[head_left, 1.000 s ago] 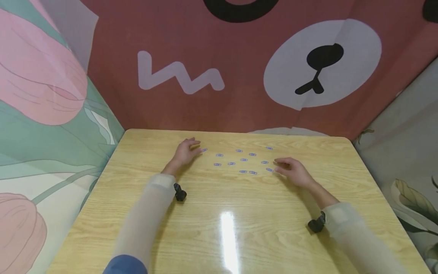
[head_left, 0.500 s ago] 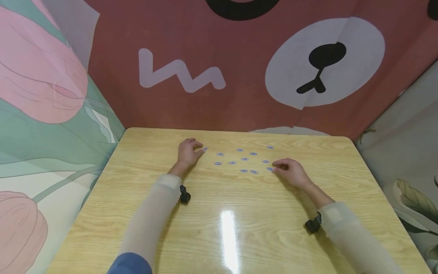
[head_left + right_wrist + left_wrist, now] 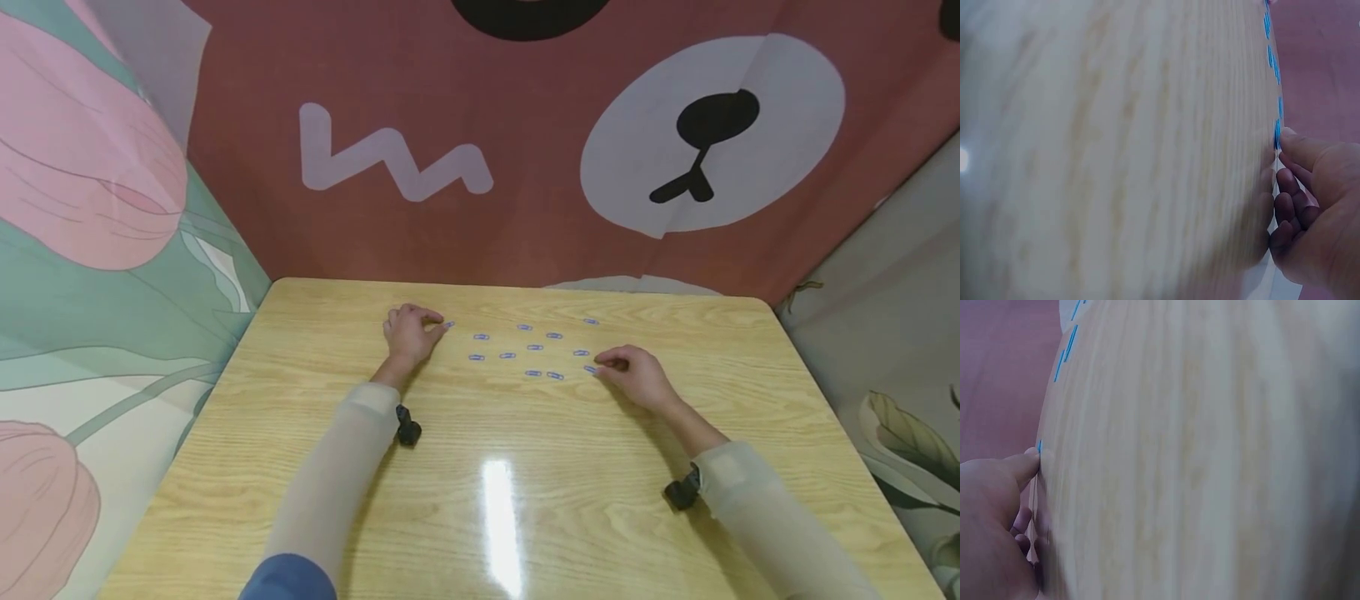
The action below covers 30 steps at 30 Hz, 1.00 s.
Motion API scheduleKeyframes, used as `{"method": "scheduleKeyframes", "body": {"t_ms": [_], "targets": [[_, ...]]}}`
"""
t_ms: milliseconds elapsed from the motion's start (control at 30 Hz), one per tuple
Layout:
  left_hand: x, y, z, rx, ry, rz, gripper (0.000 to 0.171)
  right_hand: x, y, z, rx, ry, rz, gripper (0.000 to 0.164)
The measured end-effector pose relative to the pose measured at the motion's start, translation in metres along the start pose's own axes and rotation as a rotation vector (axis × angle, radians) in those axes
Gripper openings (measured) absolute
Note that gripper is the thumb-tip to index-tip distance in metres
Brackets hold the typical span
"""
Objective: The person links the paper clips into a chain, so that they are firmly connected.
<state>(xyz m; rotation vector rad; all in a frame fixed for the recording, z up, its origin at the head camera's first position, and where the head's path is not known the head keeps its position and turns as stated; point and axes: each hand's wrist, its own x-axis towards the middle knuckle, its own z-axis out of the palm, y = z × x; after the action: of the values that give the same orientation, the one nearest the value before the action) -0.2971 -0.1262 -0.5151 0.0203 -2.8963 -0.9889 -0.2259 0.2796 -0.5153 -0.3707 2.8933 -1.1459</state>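
Paperclips [image 3: 535, 347] lie mid-frame, near the table's [image 3: 427, 508] far edge; left hand [image 3: 409, 335] fingers touch the leftmost clip [image 3: 449, 324], right hand [image 3: 639, 378] fingers the lower-right clip [image 3: 590, 369]; I can't tell whether either pinches.

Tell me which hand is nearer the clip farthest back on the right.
Right. The right hand is on the near side of that clip, slightly to its right; the left hand is far to its left, by the leftmost clip.
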Motion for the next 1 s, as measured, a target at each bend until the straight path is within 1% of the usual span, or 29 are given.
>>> {"method": "scheduleKeyframes", "body": {"t_ms": [233,400,567,733,1000], "targets": [[-0.001,0.000,0.000,-0.033,0.007,0.004,0.021,0.000,-0.002,0.001,-0.002,0.003,0.018,0.020],[-0.002,0.001,0.000,-0.033,0.008,0.009,0.019,0.001,-0.003,0.004,-0.007,0.013,0.028,0.017],[-0.002,0.001,0.000,-0.016,-0.001,0.017,0.022,0.003,-0.005,0.005,-0.020,0.020,0.038,0.013],[-0.002,0.001,0.000,-0.002,-0.009,0.024,0.023,0.003,-0.009,0.004,-0.035,0.007,0.062,0.009],[-0.002,-0.001,0.001,-0.003,-0.002,0.041,0.022,0.004,-0.013,0.002,-0.047,-0.020,0.086,0.007]]}}
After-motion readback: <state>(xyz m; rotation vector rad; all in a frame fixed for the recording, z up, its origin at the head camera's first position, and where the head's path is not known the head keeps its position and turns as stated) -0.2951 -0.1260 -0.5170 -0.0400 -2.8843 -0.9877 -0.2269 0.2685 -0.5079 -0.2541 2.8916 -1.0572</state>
